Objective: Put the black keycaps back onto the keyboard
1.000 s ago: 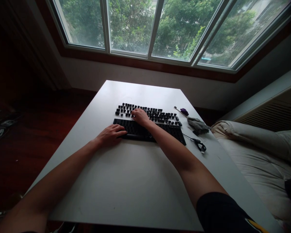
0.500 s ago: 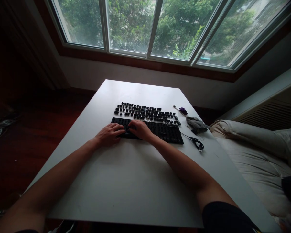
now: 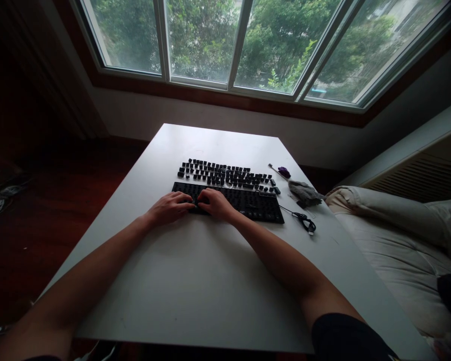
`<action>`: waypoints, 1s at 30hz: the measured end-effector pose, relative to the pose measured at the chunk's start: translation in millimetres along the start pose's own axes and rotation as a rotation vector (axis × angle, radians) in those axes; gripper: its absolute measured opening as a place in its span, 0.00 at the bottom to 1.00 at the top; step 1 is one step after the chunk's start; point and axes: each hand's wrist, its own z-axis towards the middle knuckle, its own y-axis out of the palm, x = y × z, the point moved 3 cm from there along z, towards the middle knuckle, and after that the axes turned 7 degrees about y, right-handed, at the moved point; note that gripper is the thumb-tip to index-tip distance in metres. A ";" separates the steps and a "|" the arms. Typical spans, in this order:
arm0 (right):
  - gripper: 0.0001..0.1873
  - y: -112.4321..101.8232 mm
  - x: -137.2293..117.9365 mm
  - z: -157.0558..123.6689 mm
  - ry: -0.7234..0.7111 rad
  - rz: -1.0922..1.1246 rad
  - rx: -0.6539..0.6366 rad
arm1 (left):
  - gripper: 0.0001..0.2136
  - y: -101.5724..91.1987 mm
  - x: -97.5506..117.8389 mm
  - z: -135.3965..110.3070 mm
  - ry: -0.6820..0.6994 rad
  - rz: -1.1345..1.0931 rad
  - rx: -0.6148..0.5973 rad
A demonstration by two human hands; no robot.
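A black keyboard [image 3: 261,206] lies across the white table, many of its keycaps off. My left hand [image 3: 169,207] is at its front left part, fingers curved over the top and the thumb low by the front edge, holding it. Close beside it, my right hand [image 3: 215,203] bends over the keyboard with thumb and forefinger drawn together in a pinch. Whatever is between those fingertips is too small and dark to make out. Behind the keyboard, loose black keycaps [image 3: 220,169] are laid out in rows.
To the right on the white table [image 3: 180,281] are a grey cloth [image 3: 304,192], a purple item [image 3: 283,171], a thin brush [image 3: 276,169] and a coiled USB cable [image 3: 305,221]. A pale cushioned seat [image 3: 383,240] adjoins the table's right side. Windows [image 3: 203,40] are beyond.
My right hand has shifted slightly left and toward me over the keyboard, its fingers more tucked in. The left hand has barely moved.
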 end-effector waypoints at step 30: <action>0.04 3.6 -19.6 -1.8 0.062 -0.218 -0.027 | 0.12 -1.1 1.6 0.6 -0.024 -0.007 -0.001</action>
